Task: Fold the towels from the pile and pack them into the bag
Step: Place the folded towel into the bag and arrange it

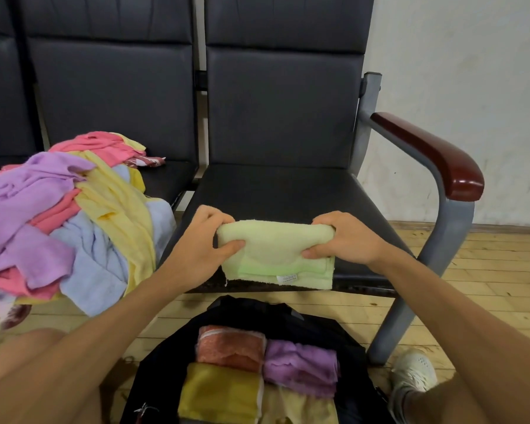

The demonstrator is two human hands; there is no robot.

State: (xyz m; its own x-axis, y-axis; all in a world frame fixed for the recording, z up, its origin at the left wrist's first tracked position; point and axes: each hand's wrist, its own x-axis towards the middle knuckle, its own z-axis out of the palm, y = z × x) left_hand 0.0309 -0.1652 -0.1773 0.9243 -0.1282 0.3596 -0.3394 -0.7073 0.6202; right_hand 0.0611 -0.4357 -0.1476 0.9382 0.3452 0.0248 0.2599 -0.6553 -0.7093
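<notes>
We hold the green towel (276, 255), folded, over the front of the right seat (288, 188), one hand at each end. Our left hand (201, 240) grips the left end, its fingers (214, 215) curled over the top edge and the thumb pressed on the near face. Our right hand (346, 240) clamps the right end the same way. A white label (286, 278) shows at the towel's lower edge. We cannot tell whether the towel touches the seat.

The pile (68, 215) of pink, purple, yellow and blue towels lies on the left seat (166, 182) and spills over its front. The black bag (318, 322) stands open on the floor (487, 270) just below the green towel. It holds four folded towels: orange (230, 347), purple (300, 365), mustard (221, 393) and pale yellow (300, 408).
</notes>
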